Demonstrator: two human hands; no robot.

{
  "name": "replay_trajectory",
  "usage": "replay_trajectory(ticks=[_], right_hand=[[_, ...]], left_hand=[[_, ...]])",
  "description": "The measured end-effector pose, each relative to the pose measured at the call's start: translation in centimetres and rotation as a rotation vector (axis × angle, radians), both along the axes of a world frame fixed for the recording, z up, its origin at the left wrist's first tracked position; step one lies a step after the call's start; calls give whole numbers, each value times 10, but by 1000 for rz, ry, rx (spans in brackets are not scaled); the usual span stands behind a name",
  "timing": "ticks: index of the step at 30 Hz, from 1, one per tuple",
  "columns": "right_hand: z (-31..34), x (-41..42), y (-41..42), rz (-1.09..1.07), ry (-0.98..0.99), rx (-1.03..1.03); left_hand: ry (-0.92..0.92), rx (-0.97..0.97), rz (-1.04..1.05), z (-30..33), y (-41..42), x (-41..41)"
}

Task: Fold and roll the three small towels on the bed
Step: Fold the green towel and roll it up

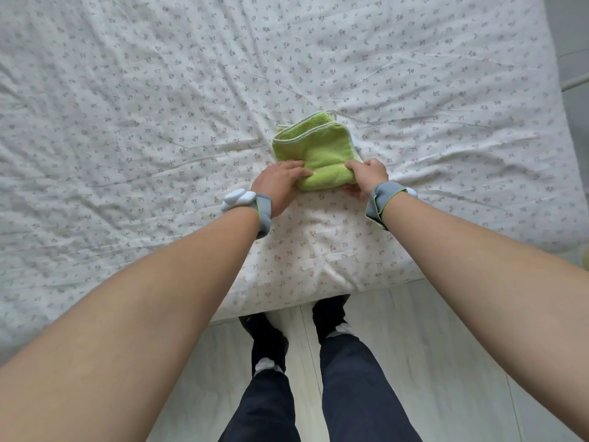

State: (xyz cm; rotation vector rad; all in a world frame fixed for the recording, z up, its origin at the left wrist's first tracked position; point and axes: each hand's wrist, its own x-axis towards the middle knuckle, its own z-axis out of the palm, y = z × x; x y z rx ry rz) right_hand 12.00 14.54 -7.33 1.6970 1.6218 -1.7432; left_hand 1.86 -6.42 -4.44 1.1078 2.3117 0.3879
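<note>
Both hands on the green towel, which lies on the bed straight ahead of the person, near the bed's front edge. Left hand lies fairly flat, fingers pressing down on the near left corner. Right hand curls narrow over the near right corner, fingers on top, thumb tucked under, so it grips the cloth.

Towel looks folded already, layers stacked; near edge between the hands bulges up, prob. the start of the roll.

Risks, as I judge them:
- Hands not moving evenly → roll goes crooked, cone-shaped.
- Far layers beyond the fingertips sit loose and a bit offset; pushing fwd could slide them apart & undo the fold.
- Sheet under the hands is wrinkled, soft; towel may drag w/ it rather than turn.
- Loose first turn → roll springs open once let go.

Count: towels in view 1 (task says 3; other 2 not seen). Hands 2. Wristbands 2, one per wrist, left, right. Bed 1.
</note>
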Motion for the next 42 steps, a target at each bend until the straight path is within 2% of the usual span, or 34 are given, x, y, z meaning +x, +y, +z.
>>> replay_trajectory(ticks=[2, 5, 9, 11, 14, 17, 20, 22, 24, 26, 28, 30, 33, 36, 37, 40, 42], right_hand=[[1, 0, 3, -35, 4, 16], [44, -3, -5, -138, 54, 28], [62, -9, -9, -255, 201, -22], [70, -15, -10, -315, 265, -34], [76, -26, -13, -324, 315, 105], [76, -38, -20, -121, 383, 421], [72, -45, -31, 269, 423, 710], [61, -48, -40, 544, 387, 787], [50, -51, -48, 808, 268, 794], [43, -55, -52, 1000, 147, 749], [35, -59, -55, 1162, 71, 732], [30, -61, -54, 1233, 52, 681], [29, -58, -50, 1088, 197, 541], [35, -46, -36, 719, 311, 451], [35, -42, -35, 679, 311, 463], [35, -38, -29, 810, 315, 493], [38, -34, -22, 815, 319, 467]], left_hand=[[-76, 48, 129, 9, 2, -4], [-283, 89, 315, 27, 4, -11], [-480, 90, 436, 34, 3, -24], [-567, 97, 572, 32, 7, -30], [-774, 91, 821, 30, 14, -35], [-850, 101, 968, 25, 18, -38], [-826, 88, 1028, 21, 21, -40], [-831, 93, 1080, 21, 22, -41], [-835, 84, 1128, 17, 23, -42], [-767, 8, 1092, 11, 21, -45], [-558, -149, 879, 6, 20, -55], [-443, -154, 695, 11, 27, -61], [-589, -102, 595, 17, 42, -73], [-547, -272, 342, 19, 51, -79], [-540, -309, 284, 16, 51, -79], [-713, -335, 252, 5, 56, -77], [-875, -290, 327, -5, 60, -73]])
